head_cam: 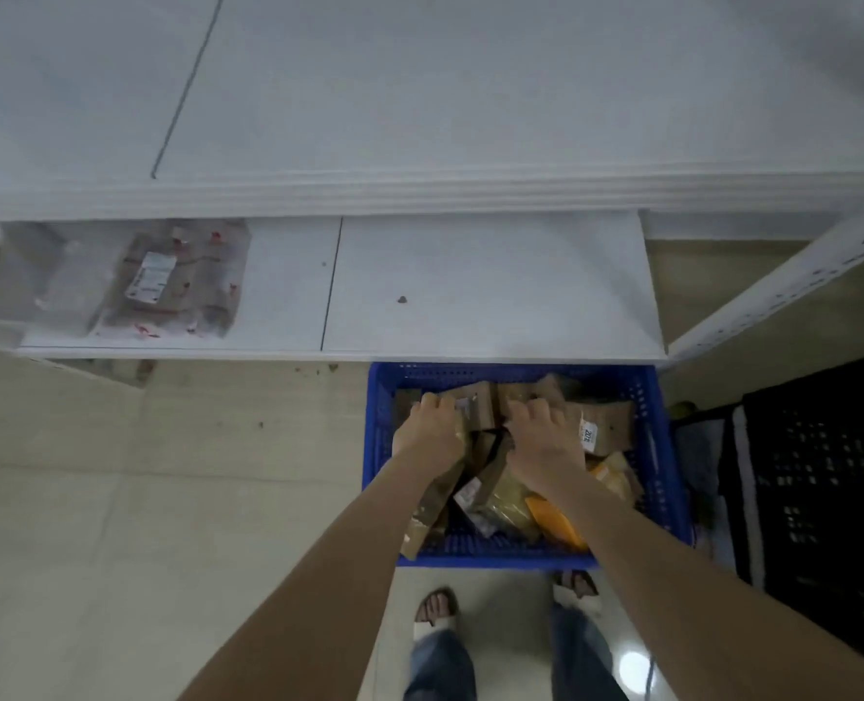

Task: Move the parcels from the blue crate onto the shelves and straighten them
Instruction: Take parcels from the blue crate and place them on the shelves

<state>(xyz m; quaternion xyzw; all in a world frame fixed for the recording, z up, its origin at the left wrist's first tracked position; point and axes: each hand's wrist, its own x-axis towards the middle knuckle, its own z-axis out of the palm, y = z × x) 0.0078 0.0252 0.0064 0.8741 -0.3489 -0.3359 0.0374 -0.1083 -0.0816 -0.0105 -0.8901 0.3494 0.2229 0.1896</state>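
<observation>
Blue crate [377,442] on the tiled floor [116,498], its far wall just beneath the front edge of the lower shelf [470,296], near that shelf's right corner; brown parcels [609,422] stand and lean in a loose heap inside it, with a yellow parcel [556,523] toward the near right corner. Left hand [432,427] and right hand [541,437] both reach into the far half of the crate; the fingers of each curl tightly over the top edges of the brown parcels, gripping them. Clear-wrapped parcel [172,280] lies flat on the lower shelf toward its left end; black crate [814,473] stands right of the blue one.
</observation>
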